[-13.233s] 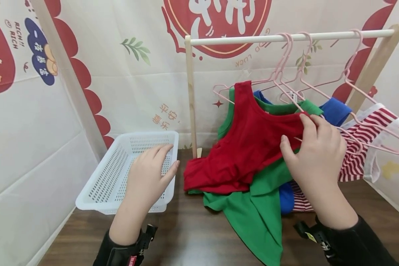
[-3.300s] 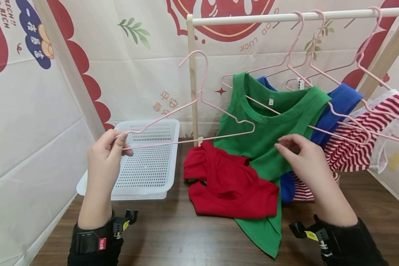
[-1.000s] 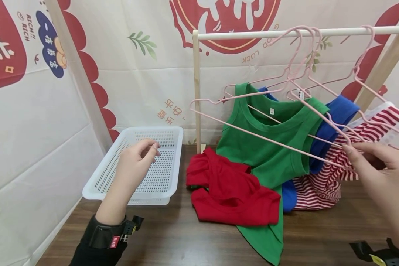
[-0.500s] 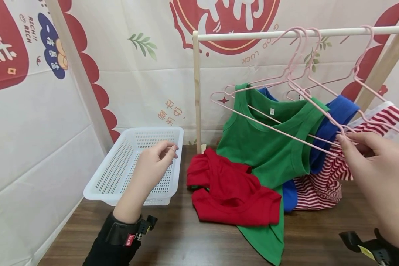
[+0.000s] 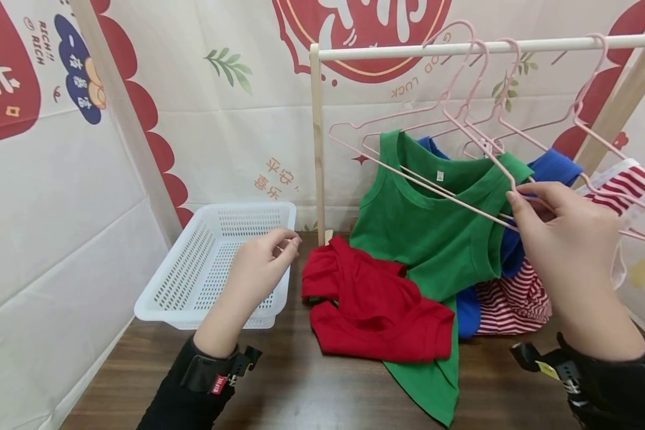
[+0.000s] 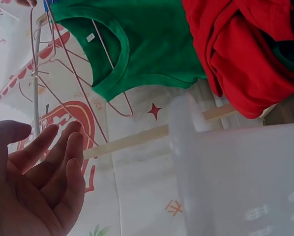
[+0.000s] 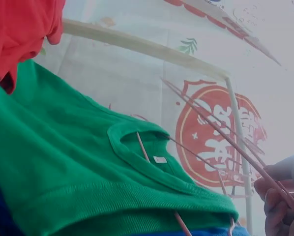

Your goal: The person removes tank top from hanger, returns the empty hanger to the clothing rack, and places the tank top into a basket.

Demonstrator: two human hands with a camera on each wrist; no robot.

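A bare pink hanger [image 5: 457,74] slants in front of the green tank top [image 5: 424,239], its hook overlapping the rail in the head view. My right hand [image 5: 575,239] pinches its right end between thumb and fingers; the right wrist view shows the hanger wire [image 7: 245,156] running into the fingertips. The green top hangs on another pink hanger. In a loose heap, the red top [image 5: 376,310] lies against the green top's lower part. My left hand [image 5: 260,263] hovers over the basket's right side, fingers loosely bent; its palm [image 6: 29,201] holds nothing.
A white perforated basket [image 5: 163,298] stands on the wooden table [image 5: 301,382] at left. The rack's white rail [image 5: 387,54] spans the back right, with a wooden post [image 5: 317,143] at its left end. Blue [image 5: 556,167] and red-striped clothes [image 5: 516,304] hang behind the green top.
The red top came off its hanger and now lies heaped. That hanger passed from my left hand to my right, which has just moved left and up with it. My left hand moved right.
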